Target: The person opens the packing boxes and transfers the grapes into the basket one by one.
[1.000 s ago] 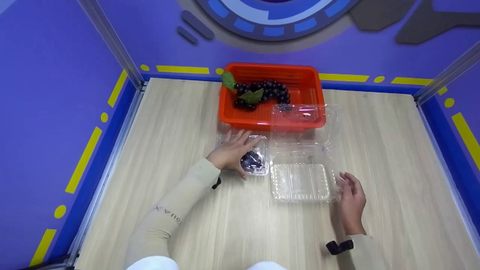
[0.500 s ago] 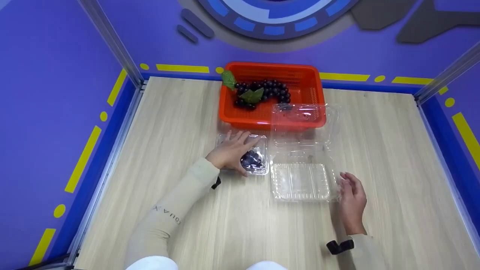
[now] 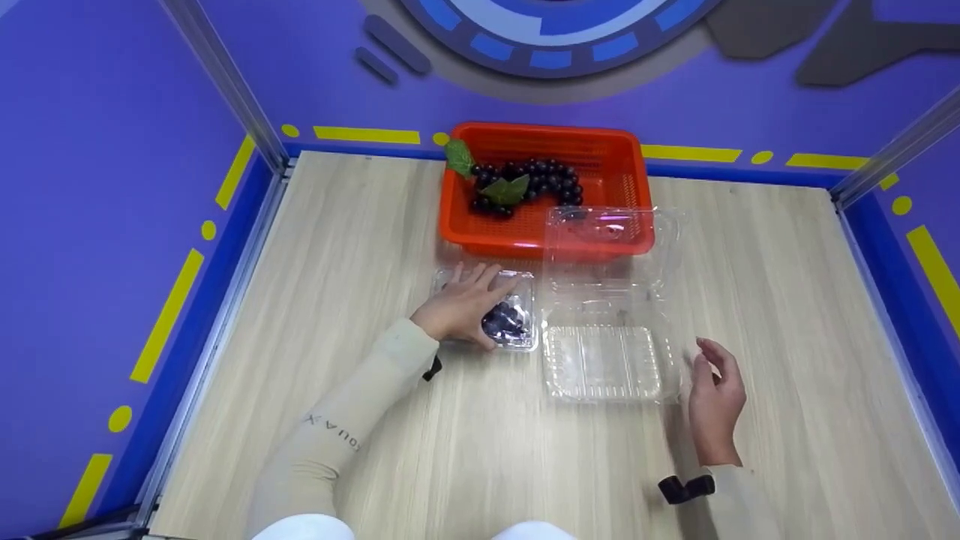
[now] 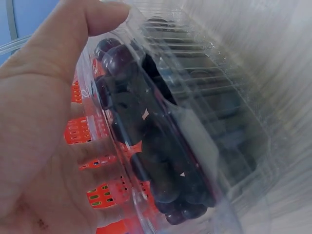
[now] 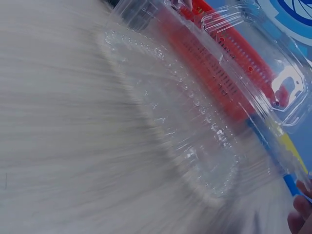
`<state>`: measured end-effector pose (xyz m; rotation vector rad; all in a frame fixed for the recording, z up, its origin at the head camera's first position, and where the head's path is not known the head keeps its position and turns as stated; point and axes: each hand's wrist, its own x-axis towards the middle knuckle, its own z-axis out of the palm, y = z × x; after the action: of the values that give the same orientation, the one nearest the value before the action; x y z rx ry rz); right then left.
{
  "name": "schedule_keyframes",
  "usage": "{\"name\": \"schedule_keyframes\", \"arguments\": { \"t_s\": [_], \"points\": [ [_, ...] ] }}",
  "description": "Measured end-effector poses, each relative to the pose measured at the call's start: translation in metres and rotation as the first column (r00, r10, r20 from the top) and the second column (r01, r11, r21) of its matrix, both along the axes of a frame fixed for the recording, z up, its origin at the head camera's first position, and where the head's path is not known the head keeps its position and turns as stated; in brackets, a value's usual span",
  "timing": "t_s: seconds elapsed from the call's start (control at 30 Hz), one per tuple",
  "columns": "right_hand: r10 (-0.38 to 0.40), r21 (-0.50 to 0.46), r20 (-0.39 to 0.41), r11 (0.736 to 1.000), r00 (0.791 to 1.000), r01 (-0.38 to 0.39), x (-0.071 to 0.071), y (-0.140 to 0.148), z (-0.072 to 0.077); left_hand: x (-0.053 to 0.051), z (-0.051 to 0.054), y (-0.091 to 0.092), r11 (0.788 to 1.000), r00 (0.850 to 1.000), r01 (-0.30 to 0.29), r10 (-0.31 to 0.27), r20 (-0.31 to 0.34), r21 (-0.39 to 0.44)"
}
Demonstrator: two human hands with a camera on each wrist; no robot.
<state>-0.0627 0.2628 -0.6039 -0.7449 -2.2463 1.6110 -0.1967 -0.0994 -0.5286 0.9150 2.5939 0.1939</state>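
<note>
In the head view, my left hand [image 3: 466, 304] rests with spread fingers on a closed clear plastic clamshell box [image 3: 525, 341]. Dark grapes [image 3: 504, 321] show inside it; part of the box is hidden under the hand. The left wrist view has the grapes [image 4: 161, 161] close up behind the plastic, with my thumb [image 4: 105, 18] at the box's edge. A second clear clamshell [image 3: 600, 364] lies on the table with its lid raised toward the back. Just right of it is my right hand [image 3: 716, 397], apart from the plastic, fingers loosely bent and holding nothing.
Behind the boxes stands a red plastic basket [image 3: 457, 244] with a bunch of dark grapes [image 3: 551, 180] and green leaves in it. The raised lid [image 3: 604, 232] overlaps the basket's front in the head view. Blue-purple panels [image 3: 360, 97] enclose the wooden table [image 3: 360, 247].
My right hand has moved slightly right, away from the side of the empty clamshell it was at before. The left hand stays on the grape box.
</note>
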Motion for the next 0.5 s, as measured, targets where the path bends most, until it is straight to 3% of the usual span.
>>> {"name": "schedule_keyframes", "arguments": {
  "t_s": [0.2,0.5],
  "points": [
    [-0.004,0.029,0.029,1.000,1.000,0.003,0.0007,-0.0031,0.0069,0.0010,0.0017,0.0004,1.000,1.000,0.005,-0.005,0.004,-0.019],
    [0.006,0.080,-0.104,0.997,0.995,0.002,-0.0020,-0.0100,0.0111,0.0001,-0.0007,0.0019,1.000,1.000,-0.008,0.009,0.022,-0.017]
  ]
}}
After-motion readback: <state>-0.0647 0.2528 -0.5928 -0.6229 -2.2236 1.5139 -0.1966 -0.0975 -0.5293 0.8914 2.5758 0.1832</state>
